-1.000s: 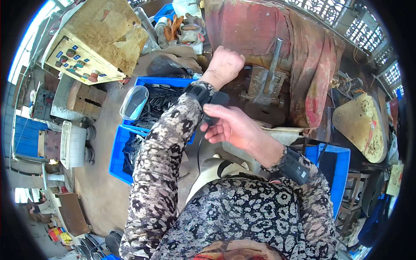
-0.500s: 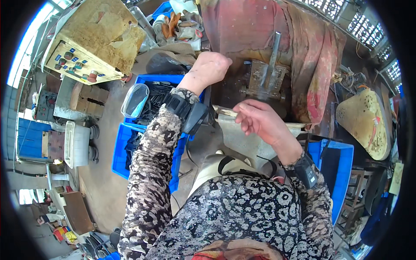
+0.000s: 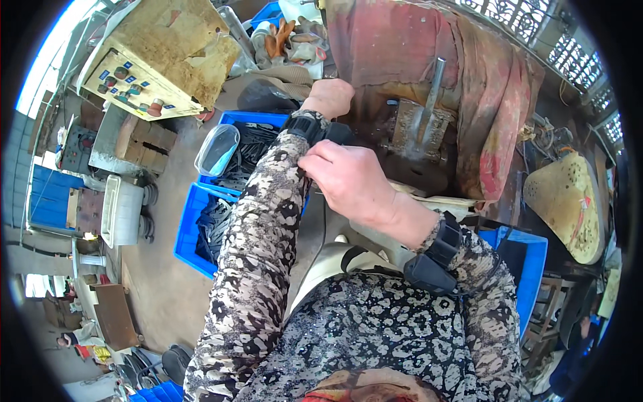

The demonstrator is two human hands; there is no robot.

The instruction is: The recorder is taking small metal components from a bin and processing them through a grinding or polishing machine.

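My left hand [image 3: 329,98] is curled closed at the left side of a machine with a red cloth cover [image 3: 395,47]. What its fingers hold, if anything, is hidden. Lower and nearer, my right hand [image 3: 355,181] has its fingers bent together, their tips over my left sleeve [image 3: 264,208] just below the wrist strap. I cannot make out anything in that pinch. Inside the machine, a metal rod [image 3: 432,94] slants up from a wet metal block [image 3: 412,126], with whitish spray or splashing at the rod's foot.
Blue crates [image 3: 189,236] of dark flat strips stand to the left, with a clear plastic tub [image 3: 218,151] on one. A control box with knobs [image 3: 144,84] is at the far left. Another blue crate [image 3: 534,261] and a stained cream board [image 3: 566,204] lie right.
My right hand has moved left, from the machine's front ledge across to my left forearm. My left hand stays closed near the machine. Whitish spray now shows at the rod's foot.
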